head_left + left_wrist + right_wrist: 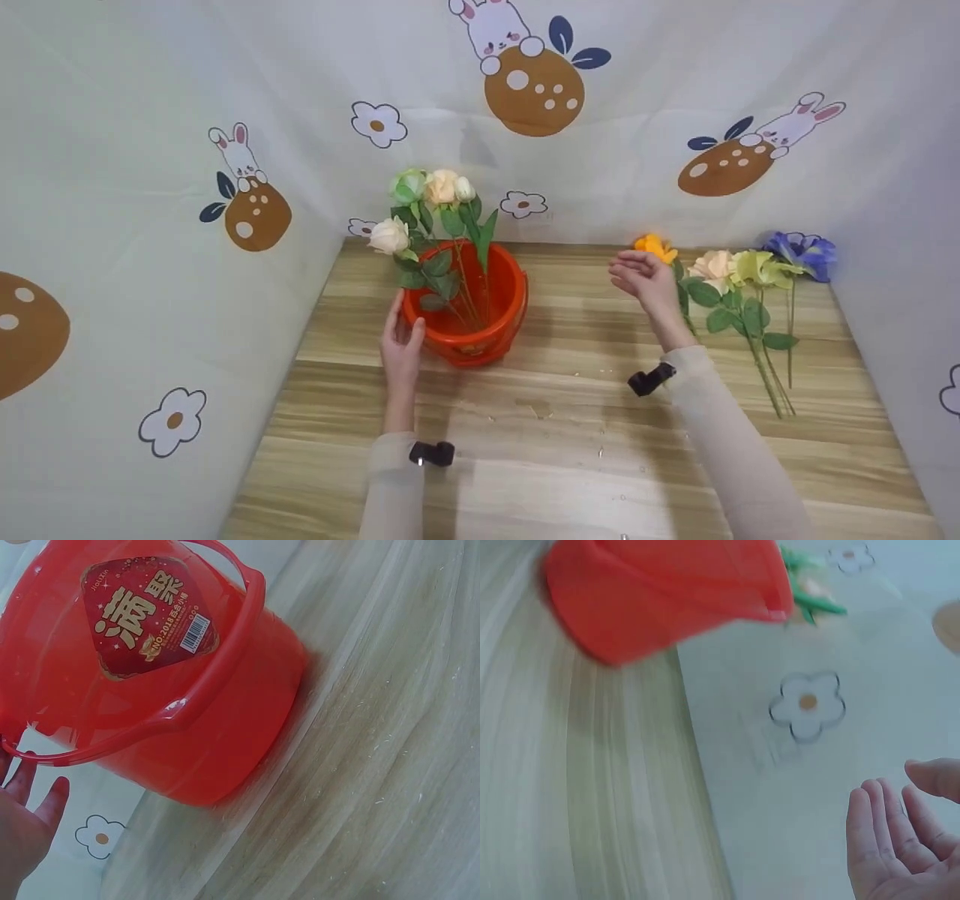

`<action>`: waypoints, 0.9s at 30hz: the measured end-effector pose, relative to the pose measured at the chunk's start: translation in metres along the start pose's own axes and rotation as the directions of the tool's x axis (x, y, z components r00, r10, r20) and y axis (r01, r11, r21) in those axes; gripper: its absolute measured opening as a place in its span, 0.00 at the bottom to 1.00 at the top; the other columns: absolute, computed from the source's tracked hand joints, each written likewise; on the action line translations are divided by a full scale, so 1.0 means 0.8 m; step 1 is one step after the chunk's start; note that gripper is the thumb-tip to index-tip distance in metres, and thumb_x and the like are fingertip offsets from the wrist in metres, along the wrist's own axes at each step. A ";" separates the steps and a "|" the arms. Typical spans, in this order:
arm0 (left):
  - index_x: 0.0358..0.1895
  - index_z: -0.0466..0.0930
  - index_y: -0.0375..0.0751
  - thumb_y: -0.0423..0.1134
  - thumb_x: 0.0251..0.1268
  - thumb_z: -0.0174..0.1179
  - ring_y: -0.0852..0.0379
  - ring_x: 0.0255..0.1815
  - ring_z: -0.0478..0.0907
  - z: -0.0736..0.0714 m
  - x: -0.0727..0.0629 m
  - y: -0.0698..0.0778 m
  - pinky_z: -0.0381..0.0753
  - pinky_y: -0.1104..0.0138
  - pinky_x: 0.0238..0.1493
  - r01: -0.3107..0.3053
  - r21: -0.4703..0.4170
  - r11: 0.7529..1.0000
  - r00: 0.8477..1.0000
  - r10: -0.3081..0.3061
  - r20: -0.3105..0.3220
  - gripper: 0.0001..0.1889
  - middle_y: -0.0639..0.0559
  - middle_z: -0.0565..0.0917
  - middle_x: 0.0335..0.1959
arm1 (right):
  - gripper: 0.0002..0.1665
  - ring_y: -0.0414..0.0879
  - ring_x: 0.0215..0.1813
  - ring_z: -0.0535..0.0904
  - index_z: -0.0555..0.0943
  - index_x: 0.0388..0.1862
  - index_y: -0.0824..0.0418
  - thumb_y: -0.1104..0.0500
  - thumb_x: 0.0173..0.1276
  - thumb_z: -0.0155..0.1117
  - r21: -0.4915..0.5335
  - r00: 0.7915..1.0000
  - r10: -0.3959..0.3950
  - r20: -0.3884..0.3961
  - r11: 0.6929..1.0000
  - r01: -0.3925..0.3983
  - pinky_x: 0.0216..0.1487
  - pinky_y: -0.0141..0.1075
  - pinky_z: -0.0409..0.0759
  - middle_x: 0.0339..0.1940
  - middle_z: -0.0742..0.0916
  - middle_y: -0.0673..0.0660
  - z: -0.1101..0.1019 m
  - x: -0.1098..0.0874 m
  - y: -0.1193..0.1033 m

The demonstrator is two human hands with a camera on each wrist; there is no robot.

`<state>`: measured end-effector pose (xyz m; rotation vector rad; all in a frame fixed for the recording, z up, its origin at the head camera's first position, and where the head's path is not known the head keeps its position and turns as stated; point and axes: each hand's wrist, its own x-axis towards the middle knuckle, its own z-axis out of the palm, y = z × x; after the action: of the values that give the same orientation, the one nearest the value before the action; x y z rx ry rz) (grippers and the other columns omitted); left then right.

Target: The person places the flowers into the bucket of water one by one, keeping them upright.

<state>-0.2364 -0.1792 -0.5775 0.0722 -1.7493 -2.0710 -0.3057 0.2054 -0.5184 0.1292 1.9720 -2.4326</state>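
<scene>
A red bucket [517,300] stands on the wooden table, with a label [150,619] on its side. In it lean a green rose [408,186], a peach rose [442,187], a white tulip [464,189] and a cream rose [389,236]. My left hand [401,352] is at the bucket's left side, thumb and fingers apart, by the rim and handle [176,712]; the left wrist view does not settle whether it touches. My right hand [646,285] hovers with nothing in it, fingers extended, partly in front of an orange flower [655,247].
On the table's right side lie a peach rose [712,268], a yellow-green flower [761,270] and a blue-purple flower [802,255], stems towards me. Small clear drops or bits dot the table [555,465]. Printed cloth walls [300,67] enclose the back and sides.
</scene>
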 end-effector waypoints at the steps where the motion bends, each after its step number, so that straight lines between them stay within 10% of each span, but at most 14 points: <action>1: 0.74 0.60 0.26 0.23 0.67 0.56 0.52 0.77 0.61 0.000 0.000 0.000 0.69 0.80 0.68 -0.004 -0.003 1.000 1.000 0.004 0.001 0.32 0.33 0.61 0.77 | 0.23 0.37 0.41 0.87 0.71 0.59 0.74 0.66 0.69 0.64 0.019 1.000 0.008 -0.012 1.000 -0.008 0.47 0.29 0.87 0.37 0.90 0.47 -0.011 0.000 -0.002; 11: 0.73 0.61 0.26 0.23 0.66 0.56 0.49 0.78 0.60 -0.001 -0.002 -0.004 0.68 0.80 0.68 -0.010 0.017 1.000 1.000 0.010 0.012 0.32 0.34 0.62 0.77 | 0.10 0.38 0.36 0.88 0.78 0.48 0.65 0.70 0.69 0.62 0.166 0.988 0.092 -0.120 0.984 -0.072 0.41 0.29 0.88 0.32 0.91 0.48 -0.108 -0.015 -0.015; 27: 0.73 0.61 0.27 0.23 0.67 0.56 0.45 0.78 0.59 0.001 0.002 -0.002 0.67 0.80 0.69 -0.004 0.020 1.000 1.000 0.004 -0.006 0.31 0.34 0.62 0.77 | 0.10 0.35 0.39 0.86 0.77 0.51 0.59 0.64 0.72 0.61 0.044 0.955 0.293 -0.045 0.956 -0.291 0.46 0.27 0.86 0.35 0.90 0.43 -0.195 -0.039 0.022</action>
<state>-0.2384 -0.1792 -0.5782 0.0811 -1.7649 -2.0484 -0.2640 0.3524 -0.5654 0.4529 1.7772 -2.2953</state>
